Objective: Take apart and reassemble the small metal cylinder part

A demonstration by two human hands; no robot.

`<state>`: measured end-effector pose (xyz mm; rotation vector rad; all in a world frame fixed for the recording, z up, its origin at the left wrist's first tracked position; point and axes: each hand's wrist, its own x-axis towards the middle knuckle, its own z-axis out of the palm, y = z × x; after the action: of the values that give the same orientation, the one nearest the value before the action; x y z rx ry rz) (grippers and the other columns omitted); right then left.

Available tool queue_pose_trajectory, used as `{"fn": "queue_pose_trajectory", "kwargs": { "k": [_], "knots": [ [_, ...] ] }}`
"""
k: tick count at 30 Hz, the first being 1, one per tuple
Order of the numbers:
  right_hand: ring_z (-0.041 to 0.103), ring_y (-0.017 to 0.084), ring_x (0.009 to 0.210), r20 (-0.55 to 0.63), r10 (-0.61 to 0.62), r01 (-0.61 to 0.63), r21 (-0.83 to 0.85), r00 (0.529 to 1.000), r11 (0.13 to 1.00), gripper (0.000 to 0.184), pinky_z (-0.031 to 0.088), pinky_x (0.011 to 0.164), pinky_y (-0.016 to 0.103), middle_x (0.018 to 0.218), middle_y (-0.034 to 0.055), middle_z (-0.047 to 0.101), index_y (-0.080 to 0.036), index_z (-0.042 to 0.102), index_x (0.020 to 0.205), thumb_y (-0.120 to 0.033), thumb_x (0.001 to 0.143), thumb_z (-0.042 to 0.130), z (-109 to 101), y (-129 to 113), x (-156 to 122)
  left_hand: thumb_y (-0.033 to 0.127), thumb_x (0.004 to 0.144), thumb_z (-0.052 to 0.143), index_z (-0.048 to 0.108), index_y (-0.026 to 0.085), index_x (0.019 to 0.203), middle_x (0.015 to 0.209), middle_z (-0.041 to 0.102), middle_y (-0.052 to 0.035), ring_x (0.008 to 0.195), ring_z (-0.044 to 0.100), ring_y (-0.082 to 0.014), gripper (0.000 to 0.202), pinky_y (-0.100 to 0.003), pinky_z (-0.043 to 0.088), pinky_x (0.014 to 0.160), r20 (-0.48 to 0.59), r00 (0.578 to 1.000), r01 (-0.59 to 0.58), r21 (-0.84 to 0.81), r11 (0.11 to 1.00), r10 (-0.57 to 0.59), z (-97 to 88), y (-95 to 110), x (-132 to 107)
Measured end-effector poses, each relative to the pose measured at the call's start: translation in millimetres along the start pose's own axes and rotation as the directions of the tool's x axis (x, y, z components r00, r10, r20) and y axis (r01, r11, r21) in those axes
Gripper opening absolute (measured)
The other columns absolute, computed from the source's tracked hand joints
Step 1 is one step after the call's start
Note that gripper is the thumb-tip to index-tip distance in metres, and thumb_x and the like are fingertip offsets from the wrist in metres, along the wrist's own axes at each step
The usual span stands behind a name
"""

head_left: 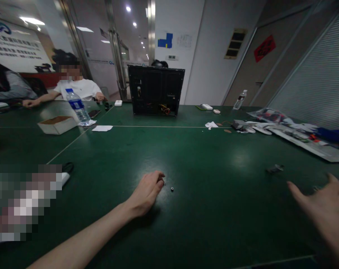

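Note:
My left hand [147, 192] rests low over the green table [203, 220], its fingers curled together with the thumb close to them. A tiny speck shows at the thumb tip, too small to name. Just right of those fingertips lies a small round metal piece [172, 189] with a dark centre. At the right edge, my right hand [323, 205] is spread, thumb apart from the fingers, and a little blurred by motion. Beyond its thumb lies a small dark metal part [275, 169]. Another small item between thumb and fingers is mostly hidden.
A black computer case [158, 89] stands at the far side. Leftward are a water bottle [78, 107], an open white box [57, 126] and a seated person [79, 87]. Papers and bags are heaped on a white board [306, 144] at right. A pixelated area covers the near left.

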<state>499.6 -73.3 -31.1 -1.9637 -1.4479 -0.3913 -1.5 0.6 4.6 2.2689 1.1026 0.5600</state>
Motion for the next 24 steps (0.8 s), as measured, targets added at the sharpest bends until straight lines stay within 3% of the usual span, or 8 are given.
{"fn": "queue_pose_trajectory", "kwargs": {
  "k": [2, 5, 7, 10, 12, 14, 18, 24],
  "knots": [
    [0.037, 0.047, 0.119, -0.018, 0.027, -0.028, -0.105, 0.999, 0.994, 0.073, 0.036, 0.088, 0.060, 0.124, 0.0227, 0.044, -0.022, 0.033, 0.136, -0.063, 0.077, 0.046, 5, -47, 7, 0.038, 0.095, 0.019, 0.047, 0.016, 0.113, 0.103, 0.060, -0.0100, 0.097, 0.053, -0.0243, 0.040, -0.043, 0.039, 0.090, 0.003, 1.000, -0.004, 0.008, 1.000, 0.004, -0.7, 0, 0],
    [0.056, 0.033, 0.100, 0.286, -0.199, 0.155, 0.168, 0.937, 0.973, 0.048, 0.047, 0.084, 0.049, 0.109, 0.0126, 0.058, -0.020, 0.056, 0.111, -0.056, 0.082, 0.045, 14, -130, 12, 0.039, 0.096, 0.020, 0.049, 0.017, 0.111, 0.104, 0.060, -0.0095, 0.096, 0.053, -0.0240, 0.039, -0.043, 0.039, 0.090, 0.022, 1.000, -0.009, 0.013, 1.000, 0.009, -1.8, 0, -1],
    [0.058, 0.025, 0.098, 0.465, -0.403, 0.253, 0.353, 0.788, 0.901, 0.036, 0.048, 0.083, 0.041, 0.108, 0.0091, 0.060, -0.021, 0.058, 0.110, -0.045, 0.087, 0.046, 18, -184, 9, 0.039, 0.096, 0.020, 0.049, 0.017, 0.110, 0.104, 0.060, -0.0094, 0.097, 0.053, -0.0239, 0.039, -0.043, 0.039, 0.090, 0.029, 1.000, -0.007, 0.016, 1.000, 0.007, -2.4, 1, -1],
    [0.058, 0.023, 0.097, 0.517, -0.661, 0.426, 0.508, 0.544, 0.748, 0.029, 0.047, 0.084, 0.037, 0.106, 0.0083, 0.061, -0.021, 0.058, 0.113, -0.031, 0.087, 0.052, 23, -248, -5, 0.039, 0.096, 0.020, 0.050, 0.017, 0.110, 0.105, 0.060, -0.0096, 0.097, 0.052, -0.0240, 0.039, -0.043, 0.039, 0.090, 0.029, 1.000, -0.002, 0.022, 1.000, 0.002, -2.2, 1, 0],
    [0.058, 0.023, 0.093, 0.506, -0.742, 0.529, 0.521, 0.440, 0.669, 0.030, 0.046, 0.080, 0.036, 0.103, 0.0090, 0.061, -0.020, 0.058, 0.113, -0.027, 0.084, 0.057, 29, -277, -13, 0.038, 0.096, 0.021, 0.050, 0.017, 0.110, 0.106, 0.059, -0.0099, 0.098, 0.052, -0.0242, 0.038, -0.043, 0.039, 0.090, 0.024, 1.000, -0.007, 0.026, 1.000, 0.006, -1.6, 1, 1],
    [0.058, 0.024, 0.089, 0.500, -0.777, 0.607, 0.498, 0.383, 0.619, 0.032, 0.046, 0.077, 0.036, 0.101, 0.0098, 0.061, -0.019, 0.058, 0.111, -0.026, 0.080, 0.062, 38, -294, -21, 0.038, 0.096, 0.022, 0.050, 0.017, 0.109, 0.106, 0.059, -0.0099, 0.098, 0.052, -0.0244, 0.037, -0.043, 0.038, 0.090, 0.020, 1.000, -0.014, 0.033, 0.999, 0.014, -0.8, 0, 1],
    [0.057, 0.022, 0.082, 0.490, -0.794, 0.654, 0.474, 0.360, 0.590, 0.018, 0.044, 0.073, 0.032, 0.094, 0.0102, 0.060, -0.015, 0.057, 0.100, -0.022, 0.084, 0.055, 63, -304, -32, 0.039, 0.096, 0.021, 0.050, 0.017, 0.108, 0.103, 0.059, -0.0093, 0.096, 0.052, -0.0241, 0.038, -0.043, 0.039, 0.088, 0.020, 1.000, -0.020, 0.039, 0.999, 0.019, 0.6, -2, 2],
    [0.054, 0.018, 0.078, 0.459, -0.781, 0.498, 0.603, 0.422, 0.623, 0.010, 0.042, 0.071, 0.029, 0.088, 0.0088, 0.059, -0.014, 0.055, 0.089, -0.014, 0.088, 0.045, 78, -296, -41, 0.039, 0.096, 0.022, 0.050, 0.017, 0.109, 0.104, 0.059, -0.0094, 0.097, 0.051, -0.0237, 0.038, -0.042, 0.038, 0.089, 0.021, 0.999, -0.025, 0.032, 0.999, 0.024, 3.2, -3, 3]
  ]
}}
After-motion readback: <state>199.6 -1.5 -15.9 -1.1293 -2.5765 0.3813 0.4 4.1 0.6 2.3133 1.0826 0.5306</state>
